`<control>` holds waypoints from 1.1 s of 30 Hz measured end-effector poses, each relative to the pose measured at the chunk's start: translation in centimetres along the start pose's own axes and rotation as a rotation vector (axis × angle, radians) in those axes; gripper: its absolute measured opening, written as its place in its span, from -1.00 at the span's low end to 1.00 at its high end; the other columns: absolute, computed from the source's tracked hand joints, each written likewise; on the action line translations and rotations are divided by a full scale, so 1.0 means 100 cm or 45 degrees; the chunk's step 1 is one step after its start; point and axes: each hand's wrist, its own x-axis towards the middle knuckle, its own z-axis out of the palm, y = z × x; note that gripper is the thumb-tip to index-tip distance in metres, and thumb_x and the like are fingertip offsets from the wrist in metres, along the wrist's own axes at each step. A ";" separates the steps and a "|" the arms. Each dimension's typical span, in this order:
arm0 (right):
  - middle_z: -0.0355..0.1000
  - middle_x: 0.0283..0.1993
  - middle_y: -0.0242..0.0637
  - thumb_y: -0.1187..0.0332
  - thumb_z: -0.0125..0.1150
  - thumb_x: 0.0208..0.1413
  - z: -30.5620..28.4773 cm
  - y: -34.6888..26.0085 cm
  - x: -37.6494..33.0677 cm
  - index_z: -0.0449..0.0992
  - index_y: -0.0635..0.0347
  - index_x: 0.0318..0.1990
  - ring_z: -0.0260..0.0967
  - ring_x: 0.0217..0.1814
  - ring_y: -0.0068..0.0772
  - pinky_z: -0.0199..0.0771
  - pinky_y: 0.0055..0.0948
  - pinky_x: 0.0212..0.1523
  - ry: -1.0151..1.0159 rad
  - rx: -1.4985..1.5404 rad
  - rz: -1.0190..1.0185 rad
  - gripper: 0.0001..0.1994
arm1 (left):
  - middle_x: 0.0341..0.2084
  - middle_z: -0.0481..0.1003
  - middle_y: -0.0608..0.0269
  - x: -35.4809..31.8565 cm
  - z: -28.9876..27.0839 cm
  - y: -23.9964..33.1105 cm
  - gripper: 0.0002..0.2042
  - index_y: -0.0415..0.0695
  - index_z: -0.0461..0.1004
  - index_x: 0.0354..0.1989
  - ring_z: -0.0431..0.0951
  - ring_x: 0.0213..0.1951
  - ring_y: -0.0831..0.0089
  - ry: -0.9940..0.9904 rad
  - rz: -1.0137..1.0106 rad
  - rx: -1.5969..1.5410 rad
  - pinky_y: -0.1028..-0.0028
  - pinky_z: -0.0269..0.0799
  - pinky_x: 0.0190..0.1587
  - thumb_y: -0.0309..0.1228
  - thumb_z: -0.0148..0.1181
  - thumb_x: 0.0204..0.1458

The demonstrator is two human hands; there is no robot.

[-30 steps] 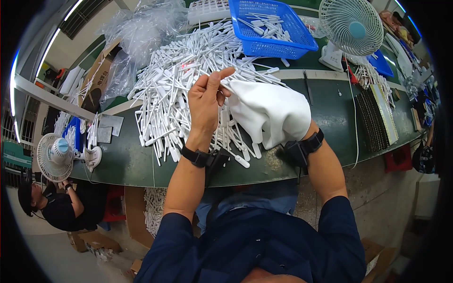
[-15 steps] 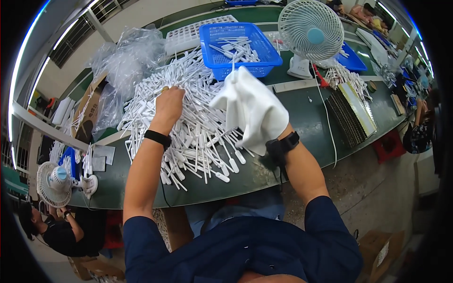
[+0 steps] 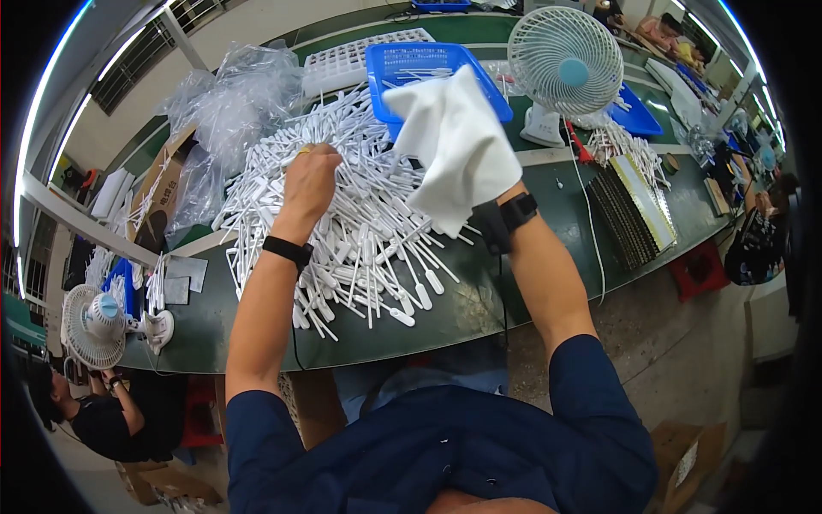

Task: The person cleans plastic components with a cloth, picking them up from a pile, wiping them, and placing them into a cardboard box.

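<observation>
**benchlurker:** ok what's each hand up to here?

**fisheye_fan:** left grip [image 3: 310, 184] is down at the big heap of white sticks [image 3: 368, 248], back of the hand up, fingers bent. can't tell if they've closed on a piece, tips are mostly hidden. right grip is buried under a white cloth [image 3: 467, 141], so no clue how tight it is, sorry.

**benchlurker:** and the heap, where's that sitting?

**fisheye_fan:** middle of the green bench [image 3: 428, 332], spread toward the near edge, loads of pieces with flat wide ends pointing every which way. the cloth hangs right of it and blocks part of the blue basket [image 3: 401, 58], which has more sticks inside. can't tell if cloth and basket touch tbh.

**benchlurker:** what else is around?

**fisheye_fan:** white fan [image 3: 572, 73] right of the basket, crumpled clear plastic [image 3: 227, 98] behind the heap on the left, cardboard box [image 3: 163, 190] just beside that.
</observation>
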 end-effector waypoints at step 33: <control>0.30 -0.30 -0.50 -0.03 -0.25 0.47 -0.101 -0.019 -0.050 0.36 0.04 -0.18 0.27 -0.25 -0.55 0.35 -0.50 -0.14 0.215 -0.750 -0.542 -0.62 | -0.39 0.60 0.12 0.071 0.041 0.100 -0.96 -0.22 0.59 -0.46 0.58 -0.23 0.12 -0.480 0.609 -0.302 0.26 0.50 -0.22 -0.53 0.25 -0.02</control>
